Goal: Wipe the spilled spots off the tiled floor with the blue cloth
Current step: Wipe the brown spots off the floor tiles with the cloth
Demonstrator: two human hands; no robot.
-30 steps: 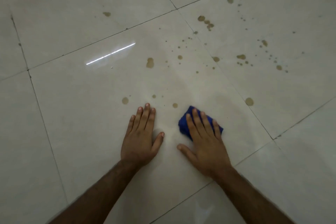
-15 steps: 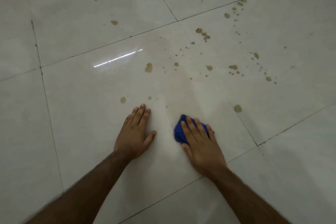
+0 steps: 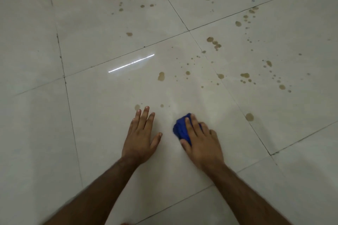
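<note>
I worry the bunched blue cloth (image 3: 181, 129) just smears the brown spots (image 3: 161, 76) across the tiled floor (image 3: 102, 124) (it looks small for so many). My right hand (image 3: 199, 140) presses flat on it, fingers curled over the top. My left hand (image 3: 141, 133) lies spread, palm down, bracing just beside it.

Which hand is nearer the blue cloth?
Right. The right hand presses on the cloth; the left hand lies flat on the floor to its left, apart from it.
</note>
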